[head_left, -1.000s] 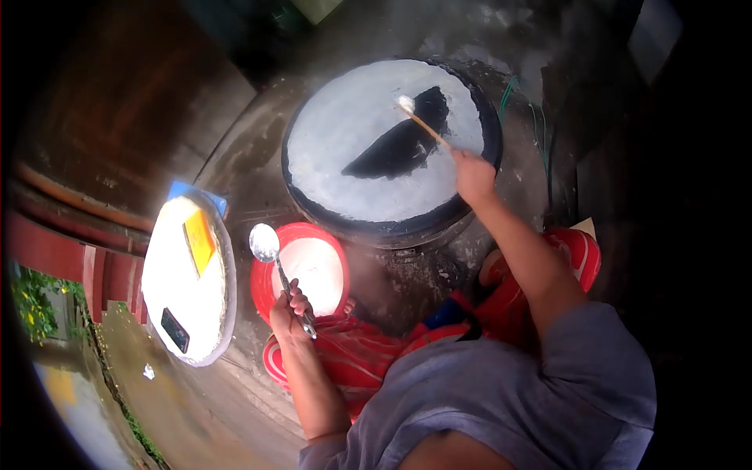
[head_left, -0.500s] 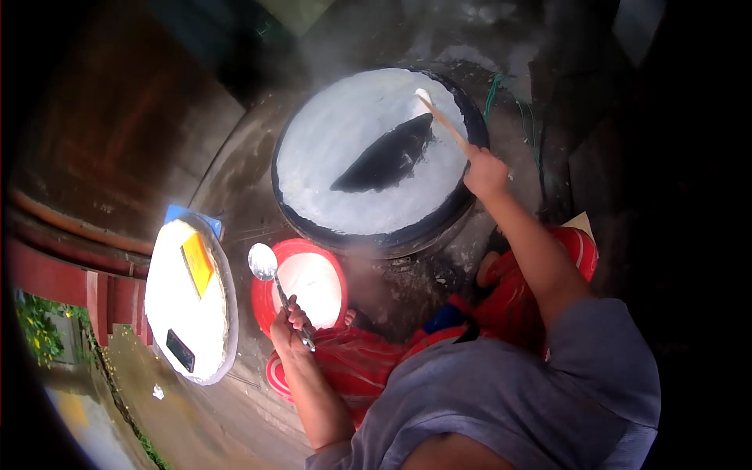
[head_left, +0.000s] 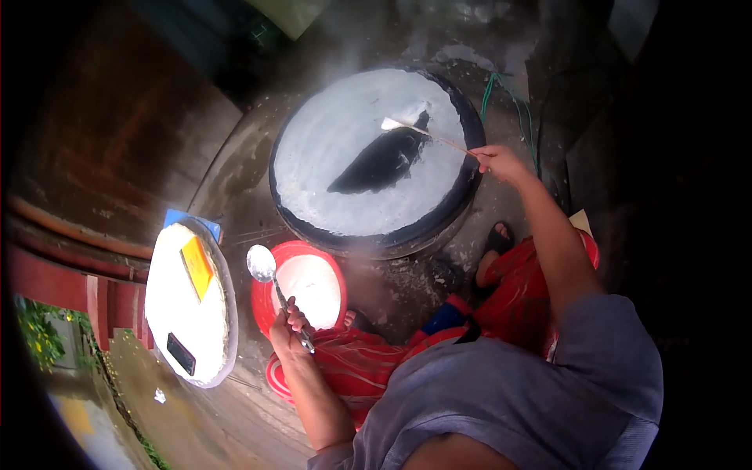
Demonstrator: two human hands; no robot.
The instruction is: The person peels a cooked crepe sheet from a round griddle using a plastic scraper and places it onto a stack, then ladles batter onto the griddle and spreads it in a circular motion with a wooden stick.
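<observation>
My right hand (head_left: 499, 162) grips the thin wooden stick (head_left: 446, 142), whose white-coated tip lies at the upper edge of a dark patch. That patch is bare surface on the large round black griddle (head_left: 475, 117), which is otherwise mostly covered by a layer of white batter (head_left: 313, 157). Steam hangs around it. In my left hand (head_left: 289, 327) is a metal ladle (head_left: 261, 264), its bowl whitened and raised beside the red basin (head_left: 262, 295). White liquid (head_left: 312, 288) fills much of the basin.
At the left stands a round white stack (head_left: 176, 286) bearing a yellow packet (head_left: 197, 267) and a dark phone (head_left: 181, 354). A blue object (head_left: 205, 222) shows behind it. Green cord (head_left: 487, 98) lies right of the griddle. My red-clad legs flank its near side.
The stick's tip has swept left from the patch's upper right, and my right hand has shifted slightly right. The dark patch is narrower than a second ago. My left hand and ladle stay nearly still.
</observation>
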